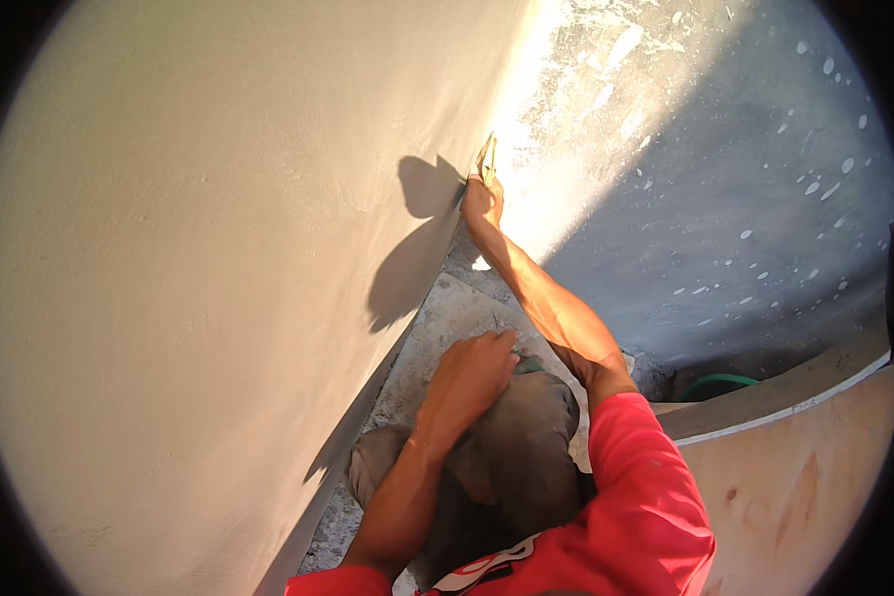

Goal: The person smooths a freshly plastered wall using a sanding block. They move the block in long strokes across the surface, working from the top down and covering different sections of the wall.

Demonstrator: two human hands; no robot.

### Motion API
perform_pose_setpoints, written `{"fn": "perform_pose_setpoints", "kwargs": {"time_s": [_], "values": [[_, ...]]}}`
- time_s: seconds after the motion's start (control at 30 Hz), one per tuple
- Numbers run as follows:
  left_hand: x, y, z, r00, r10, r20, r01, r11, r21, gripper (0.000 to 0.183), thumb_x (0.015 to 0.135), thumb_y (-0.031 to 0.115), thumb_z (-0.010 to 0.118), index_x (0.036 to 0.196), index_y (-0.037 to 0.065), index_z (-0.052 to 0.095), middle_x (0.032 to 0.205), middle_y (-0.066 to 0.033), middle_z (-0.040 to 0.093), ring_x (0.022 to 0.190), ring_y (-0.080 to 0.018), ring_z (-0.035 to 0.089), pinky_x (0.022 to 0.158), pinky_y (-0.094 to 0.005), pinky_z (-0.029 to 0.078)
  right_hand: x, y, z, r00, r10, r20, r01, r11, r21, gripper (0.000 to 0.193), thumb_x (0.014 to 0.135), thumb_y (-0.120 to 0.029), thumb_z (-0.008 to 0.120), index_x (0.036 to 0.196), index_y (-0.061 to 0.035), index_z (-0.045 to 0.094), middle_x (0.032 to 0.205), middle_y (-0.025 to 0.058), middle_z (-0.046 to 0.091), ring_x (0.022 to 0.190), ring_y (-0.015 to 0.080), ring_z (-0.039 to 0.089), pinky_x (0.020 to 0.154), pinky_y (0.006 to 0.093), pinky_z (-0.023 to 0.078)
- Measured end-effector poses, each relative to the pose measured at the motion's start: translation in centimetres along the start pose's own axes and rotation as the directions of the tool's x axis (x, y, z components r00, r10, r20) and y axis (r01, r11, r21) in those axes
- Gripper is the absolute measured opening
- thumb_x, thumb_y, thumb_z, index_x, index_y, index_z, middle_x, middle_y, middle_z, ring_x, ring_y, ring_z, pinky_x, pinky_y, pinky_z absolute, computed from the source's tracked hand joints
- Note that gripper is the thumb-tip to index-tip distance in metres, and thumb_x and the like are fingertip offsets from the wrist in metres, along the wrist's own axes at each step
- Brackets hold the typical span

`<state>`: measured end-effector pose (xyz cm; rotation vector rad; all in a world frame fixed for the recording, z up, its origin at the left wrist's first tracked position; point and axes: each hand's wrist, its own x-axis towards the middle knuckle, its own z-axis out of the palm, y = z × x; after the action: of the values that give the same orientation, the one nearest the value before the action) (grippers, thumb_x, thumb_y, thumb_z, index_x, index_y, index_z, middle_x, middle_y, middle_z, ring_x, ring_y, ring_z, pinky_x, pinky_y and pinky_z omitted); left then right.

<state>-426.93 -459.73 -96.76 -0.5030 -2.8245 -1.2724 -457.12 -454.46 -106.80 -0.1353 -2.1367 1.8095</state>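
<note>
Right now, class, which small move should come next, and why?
Perhaps a short slide of the thin tool along the pale wall: the right hand holds it where that wall meets the spattered grey surface, and the left hand is clear of it.

The head camera, the left of two fisheye lenses worn side by side, looks steeply down from the wearer's head, facing ahead over the red short-sleeved shirt [636, 487]. The shirt sits closest, at the lower edge; the bare left hand [469, 375] is nearer the lens than the bare right hand [482, 204], an outstretched arm away. Upright within a dark round rim, the wide view takes in a smooth beige wall [199, 248] close on the left.
</note>
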Motion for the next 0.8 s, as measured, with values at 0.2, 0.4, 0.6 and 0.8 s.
{"fn": "perform_pose_setpoints", "kwargs": {"time_s": [0.2,0.4,0.6,0.8], "values": [[0.6,-1.4,-0.4,0.999,-0.047,0.022,0.047,0.999,-0.002,0.034,0.097,0.024,0.062,0.124,0.004,0.062,0.112,-0.0206,0.070,0.105,-0.0413,0.066,0.090,-0.0498,0.052,0.5,-14.2,-1.1,0.997,-0.022,0.071,0.033,0.986,-0.164,0.037,0.099,-0.027,0.052,0.122,-0.0015,0.066,0.106,0.0243,0.072,0.100,0.0396,0.068,0.091,0.0491,0.050],[1.8,-0.2,-0.1,0.994,-0.081,0.070,0.083,0.996,-0.026,0.035,0.098,0.026,0.063,0.126,0.005,0.066,0.117,-0.0228,0.070,0.111,-0.0416,0.066,0.094,-0.0490,0.052,3.4,-24.0,-3.4,0.982,-0.185,0.032,0.187,0.959,-0.211,0.033,0.097,-0.026,0.055,0.111,-0.0010,0.069,0.105,0.0259,0.072,0.103,0.0426,0.069,0.091,0.0507,0.050],[2.3,0.0,0.7,0.992,-0.066,0.105,0.071,0.997,-0.039,0.039,0.097,0.028,0.064,0.128,0.004,0.066,0.119,-0.0236,0.070,0.113,-0.0420,0.065,0.095,-0.0490,0.052,8.5,-33.9,-4.8,0.888,-0.459,-0.024,0.457,0.887,-0.061,0.026,0.099,-0.020,0.060,0.105,0.0028,0.069,0.078,0.0045,0.064,0.070,0.0125,0.055,0.065,0.0364,0.045],[1.1,-0.6,0.1,0.990,-0.108,0.090,0.109,0.994,-0.005,0.038,0.096,0.028,0.063,0.127,0.005,0.066,0.118,-0.0225,0.070,0.111,-0.0407,0.066,0.095,-0.0483,0.052,9.1,-48.3,-9.7,0.602,-0.782,-0.161,0.786,0.546,0.289,0.027,0.104,-0.026,0.060,0.100,0.0004,0.065,0.081,0.0064,0.065,0.073,0.0179,0.059,0.067,0.0381,0.048]]}}
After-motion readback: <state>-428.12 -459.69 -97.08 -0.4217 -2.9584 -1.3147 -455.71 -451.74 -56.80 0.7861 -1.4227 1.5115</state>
